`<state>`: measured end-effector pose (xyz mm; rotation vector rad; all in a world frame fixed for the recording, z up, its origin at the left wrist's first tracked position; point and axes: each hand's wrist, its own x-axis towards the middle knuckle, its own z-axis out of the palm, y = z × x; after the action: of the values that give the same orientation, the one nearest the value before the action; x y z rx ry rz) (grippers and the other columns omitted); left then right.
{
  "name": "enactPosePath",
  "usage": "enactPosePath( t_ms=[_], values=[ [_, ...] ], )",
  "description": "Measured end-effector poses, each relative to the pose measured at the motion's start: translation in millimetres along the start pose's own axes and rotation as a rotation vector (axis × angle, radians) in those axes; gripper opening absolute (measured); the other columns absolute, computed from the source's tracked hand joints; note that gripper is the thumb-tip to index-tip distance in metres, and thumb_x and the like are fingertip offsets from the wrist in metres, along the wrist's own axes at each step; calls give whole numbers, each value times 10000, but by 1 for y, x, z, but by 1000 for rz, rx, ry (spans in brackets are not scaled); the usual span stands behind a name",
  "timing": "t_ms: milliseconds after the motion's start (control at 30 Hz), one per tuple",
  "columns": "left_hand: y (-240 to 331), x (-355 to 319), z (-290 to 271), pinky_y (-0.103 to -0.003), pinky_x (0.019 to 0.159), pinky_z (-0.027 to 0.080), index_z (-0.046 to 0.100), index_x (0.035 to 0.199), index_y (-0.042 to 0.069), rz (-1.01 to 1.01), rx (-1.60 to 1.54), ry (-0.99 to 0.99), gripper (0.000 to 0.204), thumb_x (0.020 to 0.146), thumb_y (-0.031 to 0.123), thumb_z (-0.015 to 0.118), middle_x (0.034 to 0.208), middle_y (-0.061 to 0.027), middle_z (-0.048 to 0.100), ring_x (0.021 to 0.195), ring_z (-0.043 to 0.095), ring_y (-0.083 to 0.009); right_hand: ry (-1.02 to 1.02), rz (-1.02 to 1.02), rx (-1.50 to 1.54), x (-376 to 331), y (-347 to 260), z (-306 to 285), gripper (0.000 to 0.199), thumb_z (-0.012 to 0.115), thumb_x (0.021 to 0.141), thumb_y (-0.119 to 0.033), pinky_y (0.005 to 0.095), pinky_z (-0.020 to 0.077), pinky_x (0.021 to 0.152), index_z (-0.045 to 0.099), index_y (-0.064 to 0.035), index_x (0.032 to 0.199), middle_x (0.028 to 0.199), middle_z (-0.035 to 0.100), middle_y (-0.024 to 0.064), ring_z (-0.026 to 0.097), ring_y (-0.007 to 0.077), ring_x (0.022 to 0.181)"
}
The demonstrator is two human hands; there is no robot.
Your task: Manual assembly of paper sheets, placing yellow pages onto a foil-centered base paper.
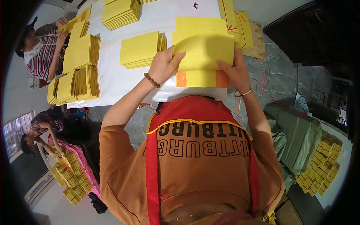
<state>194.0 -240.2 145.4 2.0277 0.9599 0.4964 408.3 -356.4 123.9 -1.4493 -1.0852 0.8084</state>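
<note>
A yellow paper sheet [204, 50] bows slightly upward between my hands at the near part of the table. My left hand [164, 64] pinches its left edge, thumb on top. On the other side, my right hand [237, 72] grips the right edge, its thumb on the near right corner and its fingers mostly hidden behind the paper. Beneath the sheet's near edge shows a yellow piece with orange end bands [202, 79]. More yellow paper [198, 24] lies just beyond. Left of my left hand sits a fanned stack of yellow paper [139, 48].
Several yellow stacks [81, 52] line the white table's [108, 80] left side, where a person handles paper. Red-tied yellow bundles [243, 30] lie at the far right. Another person bends over bundles [73, 168] at lower left. A green-covered pile [292, 138] stands right.
</note>
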Motion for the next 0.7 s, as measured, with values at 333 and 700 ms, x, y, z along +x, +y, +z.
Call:
enactPosePath(
  t_ms=[333,700],
  values=[
    [-12,25,-3,-369,577,452,612,1000,25,-131,-21,-66,347,857,332,534,670,-161,607,599,584,-287,-10,49,103,10,4,3,506,634,804,-92,229,461,771,444,-9,1266,1035,616,106,574,106,898],
    [-17,32,0,-283,665,485,611,1028,2,-262,-295,-138,315,862,266,566,838,-105,668,735,622,-141,14,193,121,14,4,4,444,627,803,-72,227,465,769,493,35,1213,1033,615,102,573,99,883]
  ],
)
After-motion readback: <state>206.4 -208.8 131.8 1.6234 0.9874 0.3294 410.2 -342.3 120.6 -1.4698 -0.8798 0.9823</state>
